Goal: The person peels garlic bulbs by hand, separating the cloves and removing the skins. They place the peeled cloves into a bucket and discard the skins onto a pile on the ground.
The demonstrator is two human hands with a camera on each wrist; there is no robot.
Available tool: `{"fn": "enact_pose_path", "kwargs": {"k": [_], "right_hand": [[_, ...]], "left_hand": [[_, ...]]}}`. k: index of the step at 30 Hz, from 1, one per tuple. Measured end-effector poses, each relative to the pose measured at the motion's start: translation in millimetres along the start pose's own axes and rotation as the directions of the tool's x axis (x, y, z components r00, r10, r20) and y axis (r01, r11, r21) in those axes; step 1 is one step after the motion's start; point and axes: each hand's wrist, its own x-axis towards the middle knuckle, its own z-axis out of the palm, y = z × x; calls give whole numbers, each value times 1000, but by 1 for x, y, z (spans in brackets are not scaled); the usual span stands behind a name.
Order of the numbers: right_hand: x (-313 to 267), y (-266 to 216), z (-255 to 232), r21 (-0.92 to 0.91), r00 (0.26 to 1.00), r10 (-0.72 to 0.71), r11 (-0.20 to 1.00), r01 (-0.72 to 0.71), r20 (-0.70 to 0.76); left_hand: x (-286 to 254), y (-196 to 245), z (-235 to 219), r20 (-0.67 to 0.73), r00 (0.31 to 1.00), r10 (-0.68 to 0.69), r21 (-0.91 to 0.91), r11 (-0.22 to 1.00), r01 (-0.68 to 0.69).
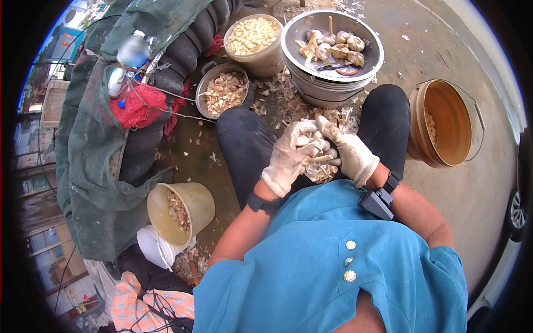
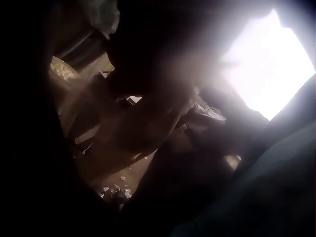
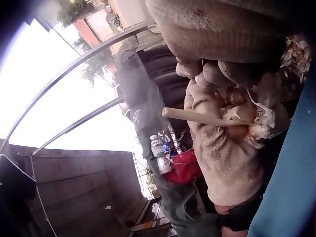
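Both hands wear off-white knit gloves and meet between the person's knees. The left hand (image 1: 286, 158) cradles a garlic bulb (image 3: 239, 121), its papery skin loose and a long pale stem (image 3: 197, 116) sticking out. Against the same garlic, the right hand (image 1: 355, 152) curls its fingers from the other side. In the right wrist view, the left hand (image 3: 222, 160) wraps the bulb from below while the right hand (image 3: 212, 34) covers its top. White cloves (image 1: 305, 139) show between the gloves in the head view. The left wrist view is too dark to make out the hold.
A metal bowl (image 1: 363, 34) of whole garlic bulbs stands on buckets ahead. Left of it are a tub (image 1: 266, 67) of peeled cloves and a pot (image 1: 245, 94) of cloves. A tipped cream bucket (image 1: 200, 208) lies left, an orange-brown bucket (image 1: 458, 119) right. Skins litter the ground.
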Motion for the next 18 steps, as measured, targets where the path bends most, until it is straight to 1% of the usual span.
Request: {"fn": "enact_pose_path", "kwargs": {"k": [1, 2, 4, 7, 8, 9, 10, 11, 12, 13, 14, 15, 16, 18], "right_hand": [[0, 2, 2, -49, 998, -16, 999, 13, -68], [0, 4, 5, -98, 990, -35, 995, 21, -134], [-1, 5, 7, -67, 990, -25, 998, 16, -140], [-3, 3, 7, -79, 988, 4, 997, -17, -156], [-7, -1, 8, -84, 995, 1, 996, -9, -97], [-10, -4, 9, -88, 999, -1, 996, -3, -37], [-12, -6, 11, -89, 999, -1, 996, -3, -36], [-14, -7, 12, -198, 995, -50, 980, 31, -89], [-16, -9, 12, -306, 985, -105, 950, 59, -137], [-17, -10, 12, -342, 987, -135, 935, 96, -91], [-18, -10, 12, -341, 987, -134, 935, 95, -92], [-18, -9, 10, -360, 990, -117, 929, 80, -82], [-18, -10, 9, -380, 992, -100, 923, 65, -73], [-18, -10, 9, -382, 992, -97, 922, 58, -82]], "left_hand": [[2, -2, -1, -18, 1000, 21, 76, 997, -20], [2, -2, -1, -16, 1000, 21, 77, 997, -19], [2, 3, -2, -12, 999, -44, 75, 996, 45], [3, -1, -13, 23, 1000, -22, 118, 993, 19], [3, -2, -16, 23, 1000, -21, 118, 993, 18], [2, 0, -16, 22, 999, -29, 16, 999, 29], [2, 2, -17, 22, 999, -37, -85, 996, 39], [2, 5, -18, 23, 999, -43, -186, 981, 47], [2, 6, -19, 23, 999, -42, -184, 982, 46], [3, 7, -21, 42, 996, -73, -169, 982, 79], [2, 8, -23, 60, 993, -105, -154, 982, 113], [1, 11, -21, 21, 994, -108, -89, 990, 109], [0, 12, -19, 21, 994, -108, -89, 990, 110], [-2, 14, -15, 82, 995, -58, -12, 998, 59]]}}
